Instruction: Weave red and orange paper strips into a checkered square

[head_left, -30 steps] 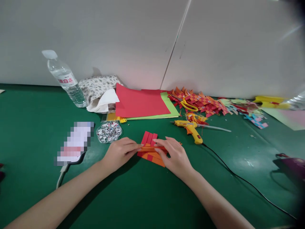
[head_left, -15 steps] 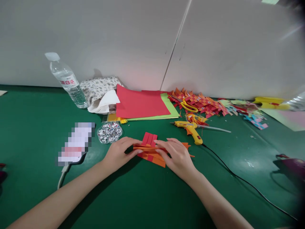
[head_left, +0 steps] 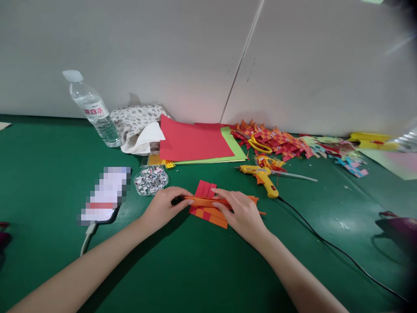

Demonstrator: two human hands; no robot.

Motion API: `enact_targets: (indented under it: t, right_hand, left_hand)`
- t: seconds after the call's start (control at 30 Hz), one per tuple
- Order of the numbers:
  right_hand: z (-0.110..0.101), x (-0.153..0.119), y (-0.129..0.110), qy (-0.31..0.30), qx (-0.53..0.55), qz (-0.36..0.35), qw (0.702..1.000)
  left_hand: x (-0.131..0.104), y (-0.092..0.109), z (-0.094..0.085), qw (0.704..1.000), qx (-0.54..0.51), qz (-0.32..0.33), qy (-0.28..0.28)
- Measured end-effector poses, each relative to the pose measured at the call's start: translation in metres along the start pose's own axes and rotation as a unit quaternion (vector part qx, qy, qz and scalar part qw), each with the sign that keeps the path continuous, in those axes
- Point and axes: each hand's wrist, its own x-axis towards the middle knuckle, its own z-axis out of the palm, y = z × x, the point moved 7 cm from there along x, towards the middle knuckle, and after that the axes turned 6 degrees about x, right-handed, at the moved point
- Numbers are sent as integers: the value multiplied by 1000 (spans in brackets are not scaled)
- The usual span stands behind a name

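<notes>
A woven piece of red and orange paper strips lies on the green table in front of me, its red strips pointing away. My left hand pinches the left end of an orange paper strip raised across the weave. My right hand closes on the same strip farther right, thumb at the near side and fingers over the top. Loose orange strip ends stick out beyond my right hand. Part of the weave is hidden under that hand.
Behind stand a water bottle and red paper sheets. A yellow glue gun with a black cord lies right, near yellow scissors and woven paper fish. At left are a phone and a bag of googly eyes.
The raised orange strip has tipped so that more of its flat face shows, and more of the checkered weave is visible. Both hands keep their grip and have barely moved.
</notes>
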Motion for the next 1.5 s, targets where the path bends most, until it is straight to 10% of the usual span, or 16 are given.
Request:
enact_targets:
  t: [1.5]
  right_hand:
    - [-1, 0, -3, 6, 14, -9, 1000]
  left_hand:
    - [0, -2, -3, 1000, 2, -7, 21]
